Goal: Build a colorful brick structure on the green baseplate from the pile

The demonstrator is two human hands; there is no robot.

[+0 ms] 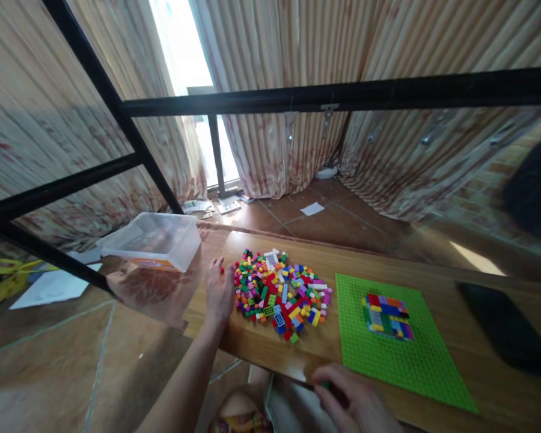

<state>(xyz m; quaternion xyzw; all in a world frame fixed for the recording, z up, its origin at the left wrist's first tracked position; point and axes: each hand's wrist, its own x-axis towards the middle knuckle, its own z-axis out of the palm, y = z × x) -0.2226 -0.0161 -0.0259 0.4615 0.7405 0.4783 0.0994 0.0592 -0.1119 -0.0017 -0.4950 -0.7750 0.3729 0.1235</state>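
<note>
Loosely parted at left grip [219, 291], with brick pile [279, 293] just to its right. Narrowed round a partly hidden green brick [326, 384] at right grip [351, 394], with baseplate [415, 368] and block build [388, 317] beyond, rightward.

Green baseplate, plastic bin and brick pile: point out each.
Green baseplate [401, 364], head view: bare surface toward near edge.
Plastic bin [187, 245], head view: right-hand wall.
Brick pile [277, 291], head view: its middle.

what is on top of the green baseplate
On the green baseplate sits a low multicoloured brick build. The plate's surface around it is visible; whatever lies directly beneath the build is covered and cannot be seen.
</note>
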